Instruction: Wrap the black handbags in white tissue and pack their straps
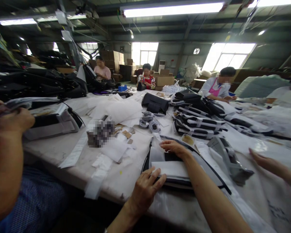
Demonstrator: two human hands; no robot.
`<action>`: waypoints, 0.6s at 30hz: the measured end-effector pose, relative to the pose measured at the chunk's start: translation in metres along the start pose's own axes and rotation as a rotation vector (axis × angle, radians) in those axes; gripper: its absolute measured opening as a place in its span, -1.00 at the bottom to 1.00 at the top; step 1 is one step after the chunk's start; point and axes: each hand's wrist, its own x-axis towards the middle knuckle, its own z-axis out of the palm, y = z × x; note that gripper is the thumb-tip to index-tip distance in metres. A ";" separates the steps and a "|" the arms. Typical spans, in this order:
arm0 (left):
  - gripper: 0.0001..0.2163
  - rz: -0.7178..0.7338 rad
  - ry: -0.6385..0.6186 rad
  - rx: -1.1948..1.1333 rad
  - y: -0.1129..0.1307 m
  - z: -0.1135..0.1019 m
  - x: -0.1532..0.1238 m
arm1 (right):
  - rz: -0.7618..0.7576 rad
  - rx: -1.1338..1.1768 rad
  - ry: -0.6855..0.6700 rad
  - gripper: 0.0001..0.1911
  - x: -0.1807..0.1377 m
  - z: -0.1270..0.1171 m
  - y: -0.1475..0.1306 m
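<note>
A dark handbag with black piping (210,168) lies before me at the table's front edge, partly covered by a folded white wrapping sheet (171,169). My left hand (146,187) rests at the sheet's near left end, fingers spread over it; its thumb is hard to see. Above it, my right hand (176,148) reaches across the bag's upper side with fingers stretched out, beside a translucent piece of wrapping (157,152). Whether its fingertips touch that piece I cannot tell.
A grey tape dispenser (230,160) and a small dish (188,139) stand right of the bag. Coiled straps (151,123), wrapped bags (199,124) and paper sheets (116,108) lie behind. Co-workers' hands are at left (16,119) and right (264,160).
</note>
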 end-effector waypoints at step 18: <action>-0.64 -0.016 -0.003 -0.039 0.000 0.000 0.001 | -0.374 0.066 0.220 -0.61 -0.032 0.020 -0.024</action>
